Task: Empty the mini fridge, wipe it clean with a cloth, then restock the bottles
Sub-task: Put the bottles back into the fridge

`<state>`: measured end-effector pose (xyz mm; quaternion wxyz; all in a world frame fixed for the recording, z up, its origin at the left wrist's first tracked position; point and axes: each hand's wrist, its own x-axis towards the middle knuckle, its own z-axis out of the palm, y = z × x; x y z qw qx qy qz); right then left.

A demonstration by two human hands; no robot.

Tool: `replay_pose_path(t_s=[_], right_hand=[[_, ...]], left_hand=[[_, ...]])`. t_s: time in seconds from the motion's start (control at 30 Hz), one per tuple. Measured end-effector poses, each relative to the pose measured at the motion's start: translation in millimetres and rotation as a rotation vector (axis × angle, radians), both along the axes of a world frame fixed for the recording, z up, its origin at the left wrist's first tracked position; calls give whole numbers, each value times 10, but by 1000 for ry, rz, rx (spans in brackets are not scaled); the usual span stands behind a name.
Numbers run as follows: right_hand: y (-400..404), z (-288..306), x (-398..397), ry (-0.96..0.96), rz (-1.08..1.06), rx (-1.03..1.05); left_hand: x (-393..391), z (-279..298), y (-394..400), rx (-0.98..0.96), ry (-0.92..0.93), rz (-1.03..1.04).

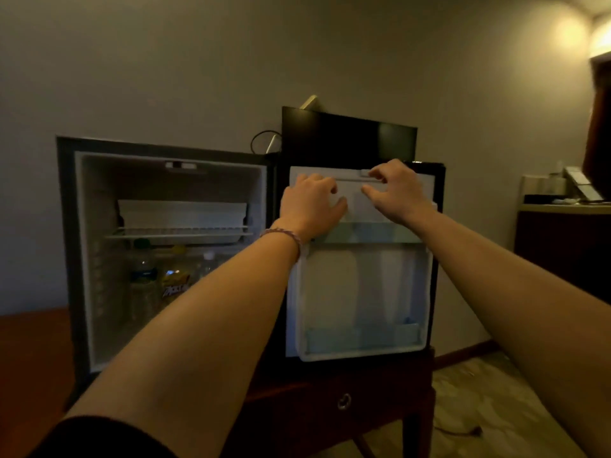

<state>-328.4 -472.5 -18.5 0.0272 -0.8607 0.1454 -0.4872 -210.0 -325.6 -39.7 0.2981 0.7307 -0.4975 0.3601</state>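
The mini fridge (165, 246) is seen standing open at 9 o'clock of the frame's centre, its white cavity exposed. A wire shelf (178, 232) is set across the cavity, and a white tray (182, 214) is seen just above it. Below the shelf, toward 7 o'clock within the cavity, several bottles (143, 276) are seen standing upright close together, one with a yellow label (175, 282); how many there are cannot be told in the dim light.

The open door (360, 292) is swung out at 3 o'clock of the cavity, its white inner liner turned to the camera. Both hands are raised to the door's top compartment at 12 o'clock of the liner. The left hand (310, 206) is laid against a pale flap there with its fingers curled; whether the flap is actually gripped cannot be told. A beaded bracelet (284, 234) is worn at that wrist. The right hand (396, 193) is held just at 3 o'clock of the left, its thumb and forefinger bent toward each other with a narrow gap between, at a thin white bar (350, 180); contact with the bar cannot be confirmed.

The fridge is borne by a dark wooden table (380, 385) with a ring pull (344, 400) on its drawer
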Motion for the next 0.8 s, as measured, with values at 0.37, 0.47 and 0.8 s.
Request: replay_pose_path(t_s=[0.37,0.47,0.8], right_hand=[[-995,658,270,288,-158,36],[-1215,773,320,355,-129,71],[-1086,1340,205,643,-131,286]], left_hand=[[162,983,-914,235,-148,89],[274,1181,-1132,293,-74,27],[374,1314,-1333,365,165,-60]])
